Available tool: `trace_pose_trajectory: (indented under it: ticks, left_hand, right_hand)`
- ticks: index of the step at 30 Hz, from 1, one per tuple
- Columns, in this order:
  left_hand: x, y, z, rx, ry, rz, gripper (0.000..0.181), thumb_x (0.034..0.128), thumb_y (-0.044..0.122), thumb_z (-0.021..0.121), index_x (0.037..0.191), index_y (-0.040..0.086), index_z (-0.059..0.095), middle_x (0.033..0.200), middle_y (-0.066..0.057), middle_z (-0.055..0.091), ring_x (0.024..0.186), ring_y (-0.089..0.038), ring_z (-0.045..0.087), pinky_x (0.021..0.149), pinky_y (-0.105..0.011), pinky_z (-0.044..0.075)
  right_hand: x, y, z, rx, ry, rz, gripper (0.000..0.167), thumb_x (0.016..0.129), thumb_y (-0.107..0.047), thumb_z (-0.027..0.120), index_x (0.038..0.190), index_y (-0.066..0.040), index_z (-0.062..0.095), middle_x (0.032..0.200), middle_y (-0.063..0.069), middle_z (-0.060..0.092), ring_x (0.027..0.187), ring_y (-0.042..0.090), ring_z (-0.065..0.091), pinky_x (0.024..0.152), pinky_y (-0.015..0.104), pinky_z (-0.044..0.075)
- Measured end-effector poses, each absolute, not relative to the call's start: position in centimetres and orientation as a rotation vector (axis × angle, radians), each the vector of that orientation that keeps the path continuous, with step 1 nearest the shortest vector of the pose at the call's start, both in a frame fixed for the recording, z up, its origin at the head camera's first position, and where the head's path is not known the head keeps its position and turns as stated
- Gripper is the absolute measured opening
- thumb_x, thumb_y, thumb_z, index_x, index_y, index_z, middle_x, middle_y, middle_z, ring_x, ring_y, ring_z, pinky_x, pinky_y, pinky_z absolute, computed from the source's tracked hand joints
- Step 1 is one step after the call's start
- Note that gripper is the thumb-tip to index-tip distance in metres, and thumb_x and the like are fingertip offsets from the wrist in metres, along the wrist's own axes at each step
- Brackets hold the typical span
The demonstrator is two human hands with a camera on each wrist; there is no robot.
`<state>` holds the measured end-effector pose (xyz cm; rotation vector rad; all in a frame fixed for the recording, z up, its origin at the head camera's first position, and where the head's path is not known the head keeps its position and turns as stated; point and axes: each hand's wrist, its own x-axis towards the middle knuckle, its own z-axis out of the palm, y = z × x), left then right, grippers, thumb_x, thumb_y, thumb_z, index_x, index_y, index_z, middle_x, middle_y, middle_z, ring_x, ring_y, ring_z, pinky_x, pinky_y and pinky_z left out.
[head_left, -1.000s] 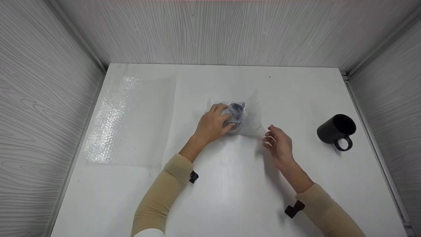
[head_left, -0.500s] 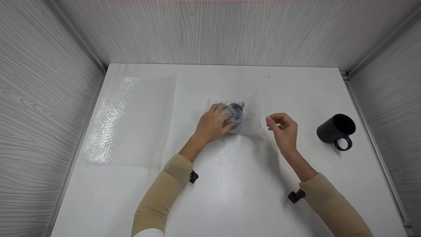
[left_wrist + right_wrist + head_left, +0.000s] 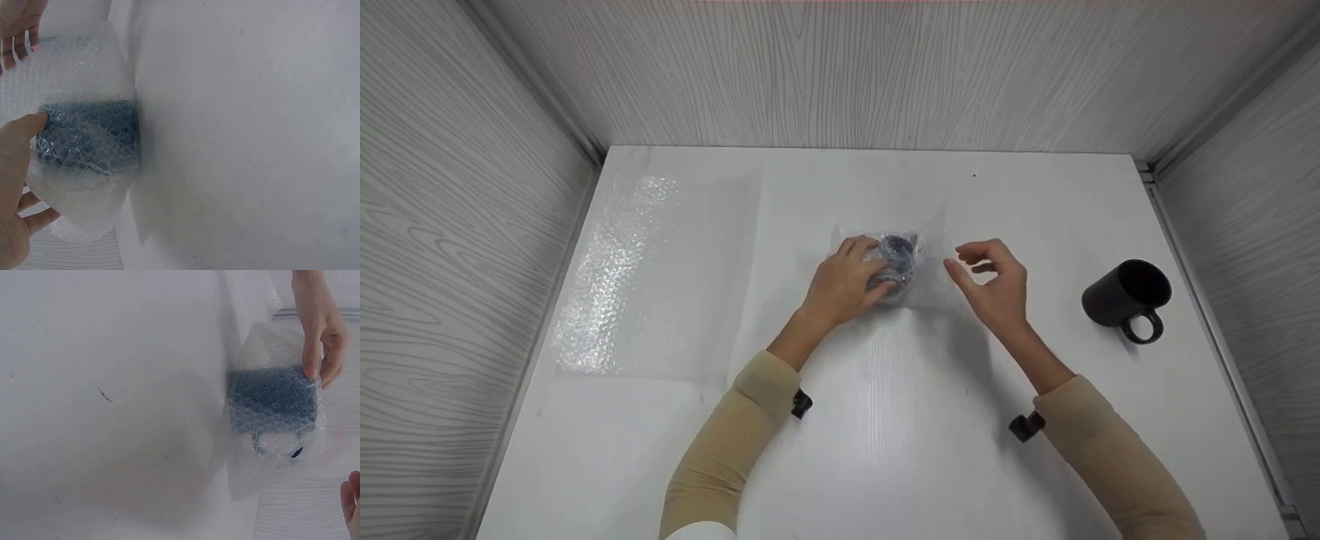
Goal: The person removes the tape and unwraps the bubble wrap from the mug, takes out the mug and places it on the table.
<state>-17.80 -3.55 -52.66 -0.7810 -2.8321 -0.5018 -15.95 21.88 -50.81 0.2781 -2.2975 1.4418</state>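
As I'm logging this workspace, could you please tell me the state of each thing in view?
Bubble-wrapped item: dark, covered, loose edges sticking out.
Bubble-wrap sheet: spread flat.
Black mug: unwrapped, mouth uncovered.
Left grip: holding the bubble-wrapped item.
Right grip: parted, beside the bubble-wrapped item; contact unclear.

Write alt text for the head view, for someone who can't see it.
A person's left hand holds a bubble-wrapped dark object on a white table; the open right hand is close beside it. A black mug is at the right, and a flat bubble-wrap sheet lies at the left.
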Motion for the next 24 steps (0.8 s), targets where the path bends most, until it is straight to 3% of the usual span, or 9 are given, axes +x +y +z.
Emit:
trace_pose_trajectory:
  ticks: [6, 11, 17, 24]
  left_hand:
    - [-17.9, -3.5, -52.6, -0.784, -2.829, -0.506, 0.041, 0.1017, 0.049, 0.066, 0.124, 0.017, 0.077, 0.147, -0.008, 0.06, 0.14, -0.028, 0.055, 0.1, -0.041, 0.061]
    - [-17.9, -3.5, -52.7, -0.777, -2.841, -0.501, 0.041, 0.102, 0.049, 0.066, 0.125, 0.018, 0.076, 0.149, -0.008, 0.059, 0.142, -0.028, 0.054, 0.1, -0.04, 0.061]
    - [-17.8, -3.5, -52.9, -0.773, -2.834, -0.511, 0.04, 0.1017, 0.048, 0.067, 0.125, 0.017, 0.076, 0.148, -0.008, 0.059, 0.141, -0.028, 0.054, 0.1, -0.042, 0.061]
    - [-17.9, -3.5, -52.9, -0.774, -2.815, -0.482, 0.041, 0.1011, 0.048, 0.067, 0.126, 0.017, 0.077, 0.147, -0.007, 0.061, 0.14, -0.026, 0.056, 0.101, -0.037, 0.061]
  right_hand:
    - [-16.4, 21.4, -51.0, 0.237, -2.282, 1.382, 0.026, 0.089, -0.015, 0.086, 0.108, -0.002, 0.074, 0.103, 0.018, 0.075, 0.093, 0.03, 0.069, 0.08, 0.031, 0.056]
    - [-16.4, 21.0, -51.4, 0.279, -2.286, 1.297, 0.027, 0.088, -0.017, 0.087, 0.107, -0.003, 0.075, 0.101, 0.013, 0.075, 0.092, 0.027, 0.069, 0.079, 0.043, 0.058]
    - [-16.4, 20.6, -51.5, 0.292, -2.292, 1.229, 0.025, 0.089, -0.018, 0.086, 0.106, -0.004, 0.075, 0.099, 0.013, 0.076, 0.091, 0.025, 0.07, 0.079, 0.032, 0.057]
    - [-16.6, 20.6, -51.7, 0.304, -2.248, 1.222, 0.021, 0.089, -0.016, 0.085, 0.103, -0.004, 0.076, 0.095, 0.012, 0.077, 0.086, 0.027, 0.07, 0.076, 0.034, 0.056]
